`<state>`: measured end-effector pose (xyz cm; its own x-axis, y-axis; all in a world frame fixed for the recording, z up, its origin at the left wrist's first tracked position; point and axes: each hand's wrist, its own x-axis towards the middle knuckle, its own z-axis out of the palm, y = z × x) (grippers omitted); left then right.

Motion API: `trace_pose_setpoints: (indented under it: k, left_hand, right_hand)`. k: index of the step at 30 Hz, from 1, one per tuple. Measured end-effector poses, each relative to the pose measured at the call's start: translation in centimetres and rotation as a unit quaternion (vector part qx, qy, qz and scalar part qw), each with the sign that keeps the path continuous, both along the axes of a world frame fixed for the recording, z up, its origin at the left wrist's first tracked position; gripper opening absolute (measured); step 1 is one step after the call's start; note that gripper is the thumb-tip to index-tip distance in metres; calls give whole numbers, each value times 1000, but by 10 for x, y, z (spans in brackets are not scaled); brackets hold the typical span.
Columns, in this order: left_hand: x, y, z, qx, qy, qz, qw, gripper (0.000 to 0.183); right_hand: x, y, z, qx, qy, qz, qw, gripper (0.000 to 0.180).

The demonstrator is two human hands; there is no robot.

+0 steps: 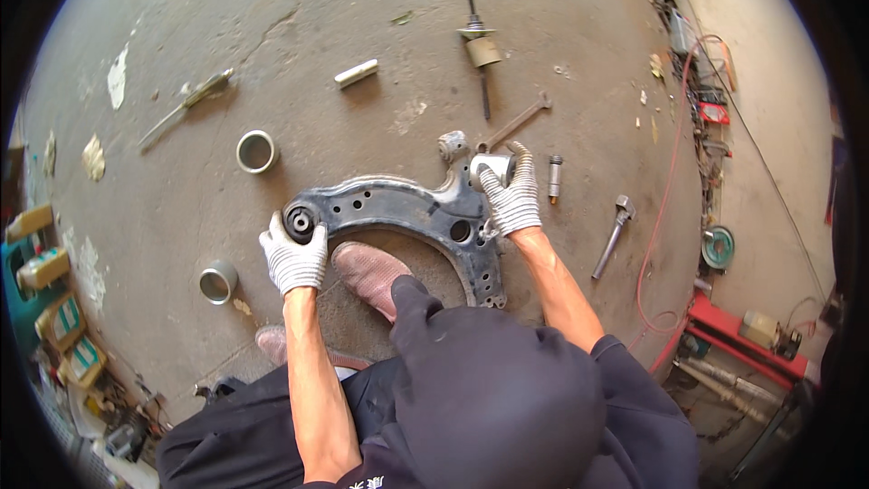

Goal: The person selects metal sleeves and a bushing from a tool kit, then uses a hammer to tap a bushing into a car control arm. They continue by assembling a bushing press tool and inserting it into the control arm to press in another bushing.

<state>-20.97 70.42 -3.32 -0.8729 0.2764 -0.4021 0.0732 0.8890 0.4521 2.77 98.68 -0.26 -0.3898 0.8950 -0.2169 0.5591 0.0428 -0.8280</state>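
A black metal suspension control arm (400, 204) lies on the concrete floor before me. My left hand (297, 255), in a striped work glove, has thumb and fingers around the round rubber bushing (300, 221) at the arm's left end. My gloved right hand (510, 197) grips a silvery metal sleeve (494, 170) just above the arm's right part. Near the arm's upper tip, a rusty wrench (514, 123) lies on the floor. Two metal sleeves, one upper (257, 151) and one lower (218, 282), rest to the left of the arm.
A threaded rod with washer and cup (483, 51), a white cylinder (356, 73) and a screwdriver (190, 105) lie beyond. Rightward are a small metal socket-like part (555, 178), a large bolt (614, 236), a red hose (662, 217) and a red metal frame (743, 343). Plastic bottles (44, 268) stand left.
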Motion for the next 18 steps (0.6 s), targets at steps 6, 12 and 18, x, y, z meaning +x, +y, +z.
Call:
trace_pose_setpoints:
  k: [6,12,18]
  left_hand:
    - [1,11,0,-13,-2,24,1000,83]
    - [1,-5,-13,-17,40,17,999,90]
    - [5,0,-17,52,31,49,997,88]
  right_hand:
    - [78,60,-35,251,-398,30,882,83]
    - [63,52,-45,174,-400,14,900,80]
    - [89,65,-44,152,-426,36,891,85]
